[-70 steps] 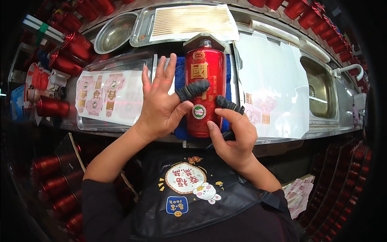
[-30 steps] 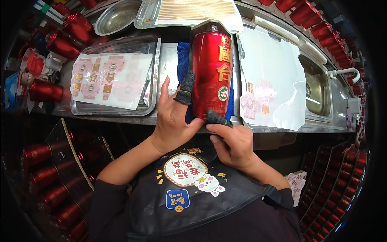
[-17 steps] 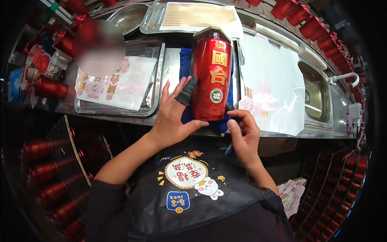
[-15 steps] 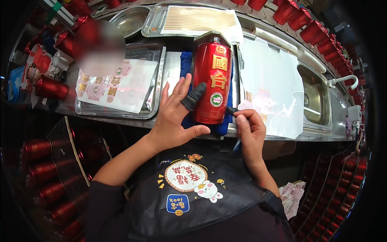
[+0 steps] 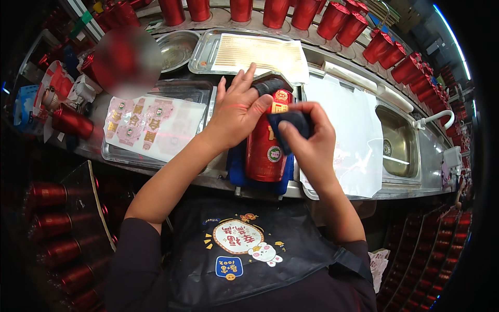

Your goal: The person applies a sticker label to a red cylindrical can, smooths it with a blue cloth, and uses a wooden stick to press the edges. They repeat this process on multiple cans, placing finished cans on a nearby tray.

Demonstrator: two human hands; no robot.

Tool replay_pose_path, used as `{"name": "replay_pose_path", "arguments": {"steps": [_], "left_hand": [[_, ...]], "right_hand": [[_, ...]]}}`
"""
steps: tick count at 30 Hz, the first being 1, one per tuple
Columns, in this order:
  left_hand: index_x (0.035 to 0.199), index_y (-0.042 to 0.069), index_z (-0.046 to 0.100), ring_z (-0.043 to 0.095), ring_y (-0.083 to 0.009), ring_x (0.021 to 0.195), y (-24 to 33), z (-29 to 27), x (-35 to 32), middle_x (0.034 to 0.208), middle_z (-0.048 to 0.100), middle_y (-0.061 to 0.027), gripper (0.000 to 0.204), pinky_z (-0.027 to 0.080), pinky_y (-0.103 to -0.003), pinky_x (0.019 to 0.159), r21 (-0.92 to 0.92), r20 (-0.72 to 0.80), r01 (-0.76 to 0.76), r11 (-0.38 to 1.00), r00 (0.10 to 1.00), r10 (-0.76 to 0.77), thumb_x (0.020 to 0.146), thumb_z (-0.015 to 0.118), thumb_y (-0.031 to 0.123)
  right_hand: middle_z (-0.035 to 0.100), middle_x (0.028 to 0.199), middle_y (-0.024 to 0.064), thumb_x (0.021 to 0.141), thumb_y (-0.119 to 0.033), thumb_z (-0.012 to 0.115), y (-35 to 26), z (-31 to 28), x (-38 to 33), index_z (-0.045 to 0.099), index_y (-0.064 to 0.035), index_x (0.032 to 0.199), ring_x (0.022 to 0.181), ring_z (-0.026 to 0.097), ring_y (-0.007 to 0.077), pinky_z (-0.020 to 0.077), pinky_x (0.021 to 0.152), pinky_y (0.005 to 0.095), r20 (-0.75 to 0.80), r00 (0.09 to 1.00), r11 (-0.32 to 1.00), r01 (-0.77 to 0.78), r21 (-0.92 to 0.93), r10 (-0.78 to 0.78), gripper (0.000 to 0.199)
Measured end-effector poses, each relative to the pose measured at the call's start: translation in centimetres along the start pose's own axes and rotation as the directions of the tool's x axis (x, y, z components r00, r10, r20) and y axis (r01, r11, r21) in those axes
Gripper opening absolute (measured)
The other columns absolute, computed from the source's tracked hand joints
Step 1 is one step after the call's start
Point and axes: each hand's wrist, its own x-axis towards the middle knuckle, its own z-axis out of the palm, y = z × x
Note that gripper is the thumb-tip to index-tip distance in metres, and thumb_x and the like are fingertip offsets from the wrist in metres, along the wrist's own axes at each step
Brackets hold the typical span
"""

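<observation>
A shiny red bottle [image 5: 264, 160] with gold characters and a round green-and-white emblem lies on a blue cloth [image 5: 235, 169], its base toward me. My left hand [image 5: 234, 114] is spread over the bottle's far end, fingers stretched out. A black finger cot covers its index finger, which touches the upper part of the bottle; the thumb reaches over the gold lettering. My right hand [image 5: 318, 136] pinches a dark, flat scraper-like piece [image 5: 297, 124] at the bottle's right side, over the characters, part of which it hides.
On the left, a metal tray [image 5: 125, 155] bears a decal sheet [image 5: 179, 117]. Behind the bottle, a gold-striped sheet [image 5: 260, 52] lies on another tray. White paper [image 5: 345, 140] covers the right side, beside a sink [image 5: 403, 169]. Red bottles [image 5: 275, 13] line the back.
My left hand has moved up to the bottle's far end. The right hand has risen from near the base, bringing the dark piece against the lettering. My view has shifted, showing more bottles at the back.
</observation>
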Motion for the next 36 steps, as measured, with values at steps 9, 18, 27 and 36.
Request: {"name": "replay_pose_path", "arguments": {"steps": [9,18,27,36], "left_hand": [[0.157,-0.003,0.024,0.022,-0.0431,0.153,2.2,-1.9,-9.1,0.158,0.034,-0.0311,0.119,0.005,-0.065,0.121,0.057,0.408,0.074,0.996,0.908,-0.091,0.075,0.082,0.060],[0.135,-0.010,0.056,0.038,-0.0430,0.146,6.0,-0.6,-8.9,0.153,0.043,-0.0306,0.071,0.020,-0.067,0.117,0.157,0.105,-0.107,0.982,0.990,0.091,0.070,0.075,0.011],[0.150,-0.001,0.043,0.034,-0.0390,0.150,6.2,-0.9,-8.8,0.161,0.034,-0.0233,0.092,0.015,-0.067,0.118,0.026,0.148,-0.067,0.997,0.987,0.063,0.073,0.086,0.027],[0.152,-0.001,0.039,0.036,-0.0404,0.148,4.8,-3.9,-7.1,0.158,0.036,-0.0267,0.097,0.016,-0.064,0.120,-0.094,0.136,0.041,0.995,0.990,-0.028,0.076,0.087,0.036]], "right_hand": [[0.068,0.093,0.0054,0.083,-0.007,0.076,2.1,-1.7,2.4,0.066,0.0005,0.108,0.085,0.065,0.0103,0.0528,0.076,0.0239,0.006,1.000,1.000,0.015,0.018,-0.015,0.028],[0.069,0.095,0.0059,0.088,-0.002,0.066,8.2,-8.1,6.8,0.068,0.0031,0.111,0.084,0.065,0.0126,0.0524,0.077,0.0264,-0.006,0.944,0.842,-0.291,0.454,0.329,0.024],[0.066,0.069,0.0075,0.076,-0.034,0.084,16.1,-4.6,15.6,0.070,0.0028,0.079,0.059,0.060,0.0146,0.0484,0.058,0.0309,-0.082,0.918,0.910,-0.396,-0.121,0.389,0.039],[0.065,0.067,0.0031,0.079,-0.017,0.078,16.9,-4.7,16.3,0.071,0.0024,0.081,0.054,0.055,0.0094,0.0417,0.051,0.0260,-0.030,0.910,0.910,-0.414,-0.020,0.413,0.021]]}}
